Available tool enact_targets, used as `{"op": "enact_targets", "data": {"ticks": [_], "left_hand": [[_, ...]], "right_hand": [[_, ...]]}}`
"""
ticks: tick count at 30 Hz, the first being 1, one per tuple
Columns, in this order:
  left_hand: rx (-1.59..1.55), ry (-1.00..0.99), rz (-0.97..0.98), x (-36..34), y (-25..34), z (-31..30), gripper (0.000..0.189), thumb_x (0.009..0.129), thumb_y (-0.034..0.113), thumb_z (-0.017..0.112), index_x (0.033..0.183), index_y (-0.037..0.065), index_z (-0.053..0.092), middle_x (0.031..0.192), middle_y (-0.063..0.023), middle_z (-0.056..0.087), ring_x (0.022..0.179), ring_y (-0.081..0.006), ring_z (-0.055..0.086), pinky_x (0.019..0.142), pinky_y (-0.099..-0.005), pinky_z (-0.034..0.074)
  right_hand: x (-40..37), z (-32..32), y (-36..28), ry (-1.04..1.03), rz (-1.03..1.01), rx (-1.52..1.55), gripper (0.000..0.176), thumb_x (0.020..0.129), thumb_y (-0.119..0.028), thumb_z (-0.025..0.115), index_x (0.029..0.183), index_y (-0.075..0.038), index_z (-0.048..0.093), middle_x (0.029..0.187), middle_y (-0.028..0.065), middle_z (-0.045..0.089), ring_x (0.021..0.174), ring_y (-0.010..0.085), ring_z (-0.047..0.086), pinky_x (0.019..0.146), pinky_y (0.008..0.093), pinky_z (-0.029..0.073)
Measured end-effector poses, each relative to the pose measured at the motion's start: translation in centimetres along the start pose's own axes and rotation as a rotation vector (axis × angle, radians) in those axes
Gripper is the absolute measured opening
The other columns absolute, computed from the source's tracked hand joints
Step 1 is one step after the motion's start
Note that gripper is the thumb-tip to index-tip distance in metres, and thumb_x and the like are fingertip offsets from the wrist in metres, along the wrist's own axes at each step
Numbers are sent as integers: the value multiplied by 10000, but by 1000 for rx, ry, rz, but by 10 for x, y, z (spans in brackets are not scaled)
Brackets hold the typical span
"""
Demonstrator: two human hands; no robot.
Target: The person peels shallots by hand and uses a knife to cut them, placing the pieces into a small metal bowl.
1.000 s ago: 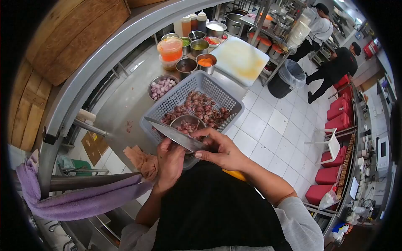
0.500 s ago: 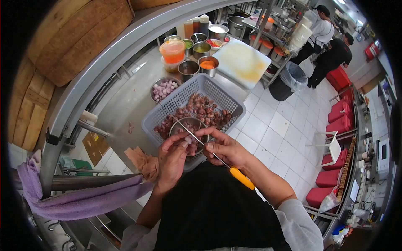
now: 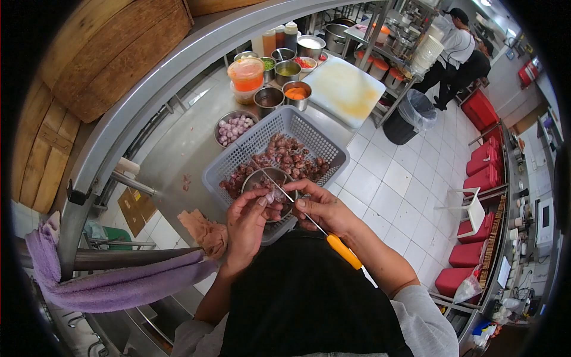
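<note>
My left hand [image 3: 245, 226] is closed, pinching a small pale purple shallot [image 3: 274, 196] between its fingertips. My right hand [image 3: 327, 213] is closed on a thin-bladed knife with a yellow handle [image 3: 344, 251]; the handle sticks out below the palm, and the blade slants up to the left past the shallot. Right under both hands is a round metal bowl [image 3: 250, 179], its contents largely hidden by my fingers. It sits in a grey perforated basket [image 3: 338, 156] among many reddish-brown unpeeled shallots [image 3: 288, 156]. Pale peeled shallots [image 3: 235, 127] fill another metal bowl beyond the basket's left side.
Metal pots, sauce bottles and an orange-filled tub [image 3: 245, 74] stand behind the basket, near a white cutting board [image 3: 339, 89]. A crumpled brown cloth [image 3: 204, 232] lies left of my hand. A purple towel [image 3: 125, 288] hangs on a rail. Two people [image 3: 458, 50] are at the back right.
My fingers have shifted slightly around the shallot, and the knife has tilted a little with my right hand. In the background, one person has moved left, partly behind the other.
</note>
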State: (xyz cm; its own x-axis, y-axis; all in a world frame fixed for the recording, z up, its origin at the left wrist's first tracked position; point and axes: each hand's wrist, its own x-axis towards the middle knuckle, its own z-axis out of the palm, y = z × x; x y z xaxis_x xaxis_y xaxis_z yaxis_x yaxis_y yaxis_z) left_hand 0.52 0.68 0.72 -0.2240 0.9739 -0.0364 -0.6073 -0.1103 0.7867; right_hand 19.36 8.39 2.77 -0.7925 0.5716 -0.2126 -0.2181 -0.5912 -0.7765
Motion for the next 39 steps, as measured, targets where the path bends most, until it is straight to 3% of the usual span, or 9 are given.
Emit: {"op": "enact_targets", "data": {"ticks": [8,12,24,27,30,32,35,36,39], "left_hand": [[-202,-44,-79,1,2,-5,187,961,48,556,1135,-12,585,1009,-124,658,866,-182,624,730,-314,490],[-40,-36,-16,1,-5,-8,192,942,29,590,1130,-6,589,1019,-120,663,842,-172,628,709,-304,490],[-28,-57,-28,0,3,-15,223,943,-5,571,1163,-40,591,1084,-195,676,952,-270,696,786,-366,600],[-43,0,-75,1,2,-15,199,945,11,575,1136,-43,589,1053,-181,678,874,-244,692,729,-332,587],[-100,141,-87,-1,1,-10,140,960,76,581,1076,1,598,931,-96,650,730,-159,611,608,-267,485],[150,63,-42,-5,1,-10,115,961,113,615,1021,17,597,811,-34,594,633,-82,500,545,-224,392],[499,44,46,-9,8,16,117,953,105,641,1009,14,594,764,4,554,599,-35,445,520,-196,351],[444,74,61,-6,5,18,109,901,29,690,985,10,623,832,18,620,675,-11,504,588,-176,402],[525,78,102,-2,0,18,120,884,18,709,971,6,627,832,27,616,661,-3,498,583,-162,393]], "right_hand": [[3,-6,5,-42,13,98,400,942,-213,659,1310,-123,534,742,3,516,585,84,480,506,213,353],[1,-1,4,-27,11,78,393,942,-210,658,1305,-123,536,738,3,514,577,85,478,502,213,352],[1,-14,1,-81,0,219,367,950,-179,651,1296,-127,542,768,2,546,582,74,511,465,205,375],[0,-16,1,-81,12,200,370,944,-208,655,1292,-158,541,754,24,517,581,113,477,481,222,334],[0,-15,3,-50,9,166,370,941,-215,659,1288,-152,546,746,25,524,573,109,483,476,223,341],[0,-13,3,-43,5,139,373,940,-222,662,1287,-148,547,740,25,526,567,106,485,476,221,345],[1,-10,6,-39,8,110,380,938,-233,664,1287,-142,546,729,24,527,555,99,484,474,219,353],[1,-10,6,-36,11,108,384,938,-237,664,1289,-139,544,724,23,526,549,95,483,473,217,356],[2,-10,9,-72,45,199,357,956,-180,639,1292,-128,534,770,4,548,569,87,505,469,203,362]]}}
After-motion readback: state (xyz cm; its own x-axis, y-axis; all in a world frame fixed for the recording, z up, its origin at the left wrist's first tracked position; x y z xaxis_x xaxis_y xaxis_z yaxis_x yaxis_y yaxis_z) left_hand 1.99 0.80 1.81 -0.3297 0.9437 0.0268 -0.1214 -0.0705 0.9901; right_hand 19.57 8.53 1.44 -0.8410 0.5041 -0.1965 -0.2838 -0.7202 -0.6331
